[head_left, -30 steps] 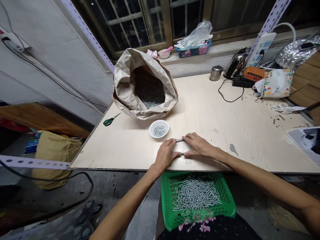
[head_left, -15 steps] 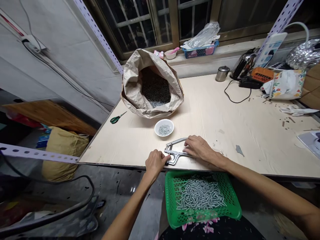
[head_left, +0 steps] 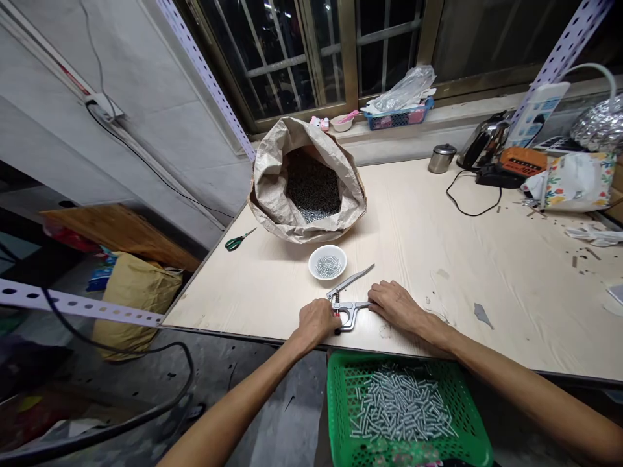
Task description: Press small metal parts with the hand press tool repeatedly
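Near the table's front edge lie silver hand press pliers (head_left: 351,310) with a spring, their upper lever swung wide from the lower handle. My left hand (head_left: 317,320) is closed at the jaw end, fingertips beside a small red part; what they pinch is hidden. My right hand (head_left: 398,306) has its fingers closed over the end of the lower handle. Just behind the tool stands a white bowl (head_left: 315,264) holding small metal pins. Below the table edge, a green basket (head_left: 335,395) holds many silver threaded metal pieces (head_left: 403,403).
An open paper sack (head_left: 272,194) of dark metal pieces stands behind the bowl. Green-handled scissors (head_left: 234,244) lie at left. Toward the back right are a lidded metal canister (head_left: 442,159), a kettle (head_left: 484,139), an orange-black device (head_left: 523,162) and a tissue pack (head_left: 579,185).
My right hand has left the upper lever and now rests lower, at the end of the lower handle. The lever stands wider open. The whole view has shifted slightly.
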`<state>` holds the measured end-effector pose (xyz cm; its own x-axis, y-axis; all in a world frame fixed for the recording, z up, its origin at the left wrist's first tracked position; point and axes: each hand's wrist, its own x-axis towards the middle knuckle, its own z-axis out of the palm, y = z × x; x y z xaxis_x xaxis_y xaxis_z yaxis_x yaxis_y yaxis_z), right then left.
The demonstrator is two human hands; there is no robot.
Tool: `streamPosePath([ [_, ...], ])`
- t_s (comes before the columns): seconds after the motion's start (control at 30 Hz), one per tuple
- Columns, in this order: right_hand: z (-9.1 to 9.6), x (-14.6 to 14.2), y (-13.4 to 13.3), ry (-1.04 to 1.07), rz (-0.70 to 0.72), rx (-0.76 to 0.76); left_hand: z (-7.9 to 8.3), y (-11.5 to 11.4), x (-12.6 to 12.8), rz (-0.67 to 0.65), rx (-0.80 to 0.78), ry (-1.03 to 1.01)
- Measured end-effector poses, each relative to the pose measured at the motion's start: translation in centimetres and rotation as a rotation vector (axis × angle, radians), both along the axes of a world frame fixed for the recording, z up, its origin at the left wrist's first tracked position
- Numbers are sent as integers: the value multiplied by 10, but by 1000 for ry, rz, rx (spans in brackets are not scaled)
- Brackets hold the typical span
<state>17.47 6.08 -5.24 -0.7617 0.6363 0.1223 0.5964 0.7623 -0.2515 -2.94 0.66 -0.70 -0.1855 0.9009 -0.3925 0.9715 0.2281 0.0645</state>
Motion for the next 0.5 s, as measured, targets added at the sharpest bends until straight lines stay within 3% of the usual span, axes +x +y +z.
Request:
streamPosePath([
  [0.17, -3, 1, -1, 73, 0, -38, 25, -1, -20, -94, -15, 88],
  [0.23, -5, 2, 0, 112, -9, -65, 37, -13, -13, -139, 3, 5],
  [0.37, -10, 4, 1, 203, -14, -129, 46, -28, 11, -398, 53, -163],
  [0.5, -14, 4, 2, 222, -4, -135, 37, 13, 3, -295, 244, 60],
])
